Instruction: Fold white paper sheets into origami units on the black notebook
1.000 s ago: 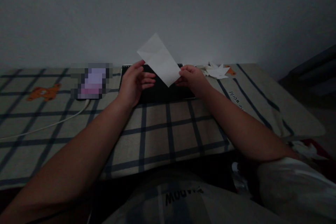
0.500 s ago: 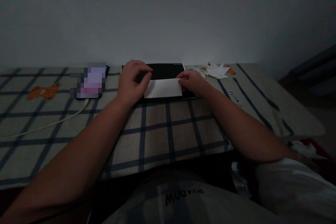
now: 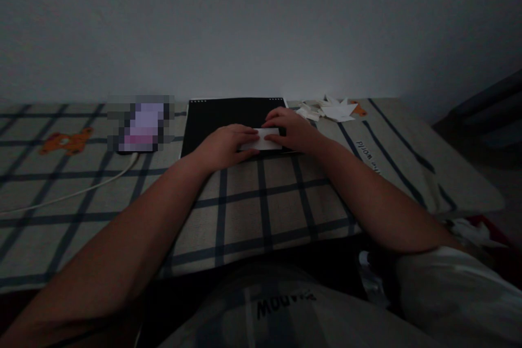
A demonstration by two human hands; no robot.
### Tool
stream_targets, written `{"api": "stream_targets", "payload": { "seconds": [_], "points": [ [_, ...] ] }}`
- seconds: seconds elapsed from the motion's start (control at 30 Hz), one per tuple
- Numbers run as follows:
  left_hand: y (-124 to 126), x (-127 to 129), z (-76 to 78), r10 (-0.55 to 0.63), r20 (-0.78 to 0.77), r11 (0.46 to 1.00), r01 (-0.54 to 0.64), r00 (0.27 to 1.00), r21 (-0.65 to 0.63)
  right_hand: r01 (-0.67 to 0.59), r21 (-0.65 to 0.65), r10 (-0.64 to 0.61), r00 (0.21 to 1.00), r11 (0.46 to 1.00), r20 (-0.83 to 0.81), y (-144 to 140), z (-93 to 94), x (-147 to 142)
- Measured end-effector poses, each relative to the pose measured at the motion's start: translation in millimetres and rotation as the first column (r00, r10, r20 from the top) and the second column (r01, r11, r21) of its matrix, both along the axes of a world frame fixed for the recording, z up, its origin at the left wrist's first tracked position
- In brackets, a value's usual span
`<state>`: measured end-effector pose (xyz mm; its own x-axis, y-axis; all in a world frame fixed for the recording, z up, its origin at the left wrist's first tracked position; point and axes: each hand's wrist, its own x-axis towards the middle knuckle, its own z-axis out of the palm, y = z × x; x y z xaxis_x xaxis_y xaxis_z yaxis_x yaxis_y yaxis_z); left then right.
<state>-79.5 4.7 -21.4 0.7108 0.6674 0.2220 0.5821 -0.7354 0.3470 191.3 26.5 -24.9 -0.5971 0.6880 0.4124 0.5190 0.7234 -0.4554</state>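
Note:
A small white piece of paper (image 3: 269,144) lies low on a black sheet with a row of small white marks at its top corners (image 3: 220,114). My left hand (image 3: 228,147) covers the paper's left part, fingers over the top and thumb along the near edge, closed on it. From the right, my right hand (image 3: 294,130) has its thumb on the paper's upper surface and its fingers bent behind the far edge. Part of the paper is hidden under both hands.
A phone with a blurred screen (image 3: 144,125) lies at left, its white cable (image 3: 101,182) trailing left. Folded white paper pieces (image 3: 336,110) sit beyond my right hand. A checked cloth (image 3: 244,212) covers the table, which meets a grey wall (image 3: 244,27).
My left hand has come down and right onto the paper. The paper's visible part is smaller now. My right thumb has shifted left over it, and more of the black sheet shows.

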Motion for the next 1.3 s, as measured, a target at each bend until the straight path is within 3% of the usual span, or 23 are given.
{"api": "stream_targets", "payload": {
  "seconds": [0.23,0.6,1.3],
  "points": [
    [-1,-1,2.5,0.016,0.016,1.0,-0.016,1.0,-0.019,-0.069,-0.091,0.078,0.991,0.993,0.109,-5,2.7,-2],
    [-1,1,2.8,0.025,0.007,0.999,-0.025,1.0,-0.02,-0.109,-0.062,0.115,0.989,0.992,0.095,-6,4.0,0],
    [-4,-3,9.9,0.011,-0.038,1.0,-0.01,0.999,0.019,-0.161,-0.141,0.178,0.977,0.977,0.114,-2,9.9,9]
  ]
}}
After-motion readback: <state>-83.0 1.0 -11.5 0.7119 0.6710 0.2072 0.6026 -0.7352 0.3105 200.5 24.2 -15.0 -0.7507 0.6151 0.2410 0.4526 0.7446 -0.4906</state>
